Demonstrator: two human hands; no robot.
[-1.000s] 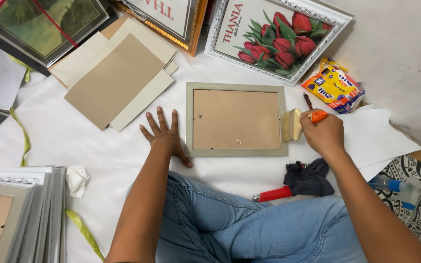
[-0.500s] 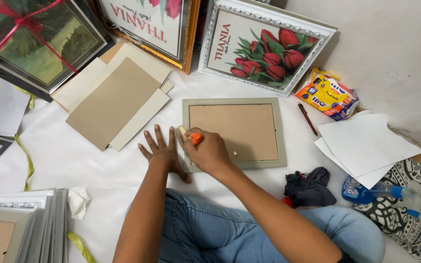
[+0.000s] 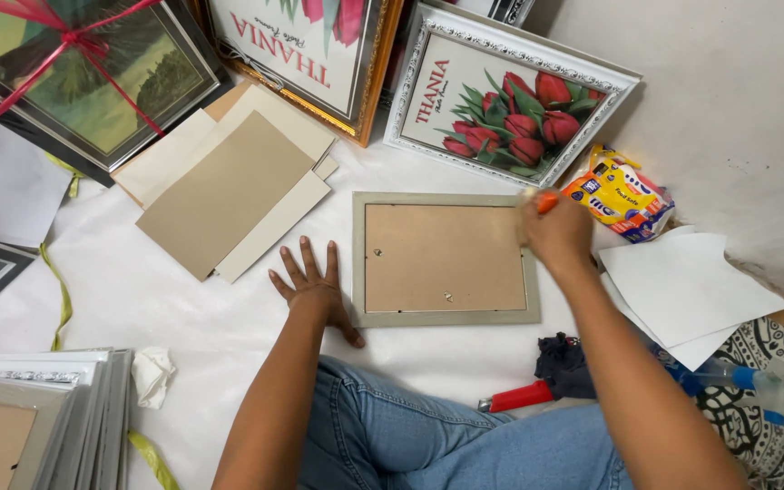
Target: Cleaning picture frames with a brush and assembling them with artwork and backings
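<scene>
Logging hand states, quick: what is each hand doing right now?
Left hand: open, flat on the white sheet beside the grey frame.
Right hand: closed on an orange-handled tool at the frame's upper right corner.

The person wears blue denim jeans [image 3: 428, 445], faded and creased at the thighs, with both forearms bare and no sleeves showing.
</scene>
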